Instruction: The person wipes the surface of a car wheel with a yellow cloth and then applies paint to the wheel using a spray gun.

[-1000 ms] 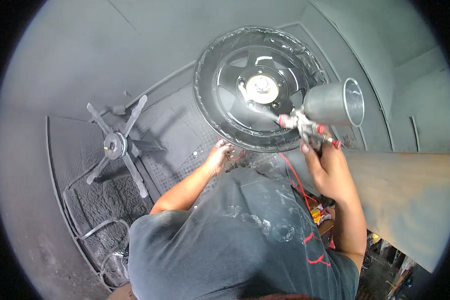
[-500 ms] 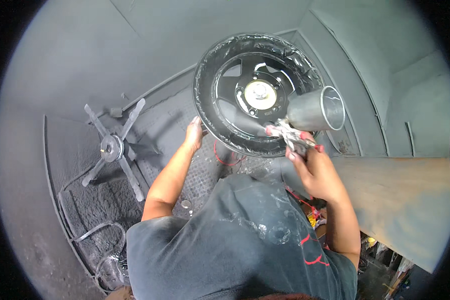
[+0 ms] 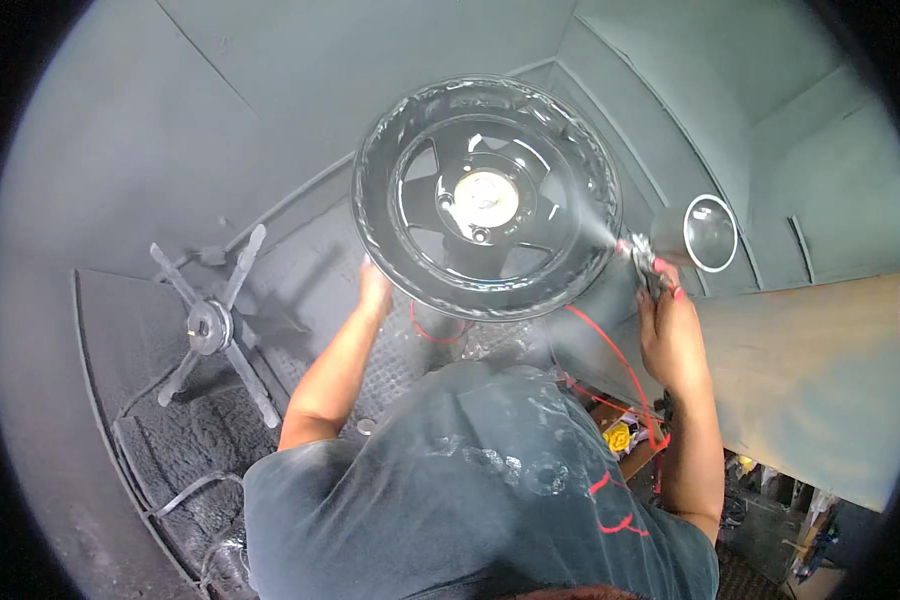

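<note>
Touching the left hand (image 3: pixel 374 292), the black wheel rim (image 3: pixel 485 195) sits above it.

Colours of a glossy black wheel rim (image 3: pixel 487 195) and its surroundings in a grey-coated booth.

The rim is shiny black with white glints on its spokes; its centre disc (image 3: pixel 486 193) is pale cream. The spray gun (image 3: pixel 650 262) has a silvery metal cup (image 3: pixel 698 234) and red parts near the nozzle, with a pale mist before it. A thin red hose (image 3: pixel 610 350) trails below. The cross-shaped stand (image 3: pixel 210 325) and the booth walls (image 3: pixel 170 130) are matt grey. The shirt (image 3: pixel 470 490) is dark grey with whitish smears and red markings. A small yellow object (image 3: pixel 617 437) lies beneath.
</note>
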`<state>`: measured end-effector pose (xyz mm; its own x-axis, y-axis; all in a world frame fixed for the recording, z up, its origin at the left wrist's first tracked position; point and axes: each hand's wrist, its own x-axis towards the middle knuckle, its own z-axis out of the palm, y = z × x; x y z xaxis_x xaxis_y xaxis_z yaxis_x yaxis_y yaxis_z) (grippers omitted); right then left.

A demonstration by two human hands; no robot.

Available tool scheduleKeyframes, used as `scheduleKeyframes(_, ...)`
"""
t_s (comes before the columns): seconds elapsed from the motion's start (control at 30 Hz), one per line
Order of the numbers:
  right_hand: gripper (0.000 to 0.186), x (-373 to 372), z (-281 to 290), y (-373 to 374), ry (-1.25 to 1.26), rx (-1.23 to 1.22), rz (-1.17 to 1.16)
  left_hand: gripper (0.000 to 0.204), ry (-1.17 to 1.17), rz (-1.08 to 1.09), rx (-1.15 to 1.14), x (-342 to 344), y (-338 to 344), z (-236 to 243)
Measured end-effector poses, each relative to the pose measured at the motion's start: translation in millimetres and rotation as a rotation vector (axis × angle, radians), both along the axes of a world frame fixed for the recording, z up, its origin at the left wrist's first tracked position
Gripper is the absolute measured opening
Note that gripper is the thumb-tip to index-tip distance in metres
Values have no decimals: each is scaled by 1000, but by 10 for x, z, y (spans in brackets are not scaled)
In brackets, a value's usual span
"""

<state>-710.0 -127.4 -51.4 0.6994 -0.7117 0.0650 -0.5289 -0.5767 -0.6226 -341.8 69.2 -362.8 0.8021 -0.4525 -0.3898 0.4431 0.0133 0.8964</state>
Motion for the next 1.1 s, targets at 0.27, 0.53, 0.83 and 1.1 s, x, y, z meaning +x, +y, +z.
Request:
scheduleKeyframes(0.27, 26, -2, 35, 265, 51, 278, 192, 27, 147, -379, 74, -1695, 63, -44)
scheduleKeyframes(0.53, 28, 361, -212, 302, -110, 302, 303, 20, 586, -368, -113, -1731, -119, -63)
scheduleKeyframes(0.83, 31, 502, -298, 237, -288, 169, 269, 24, 531, -358, -126, -1785, -67, 42)
scheduleKeyframes(1.1, 31, 543, -363, 121, -452, 13, 245, 25, 553, -429, -83, -1818, -109, 31)
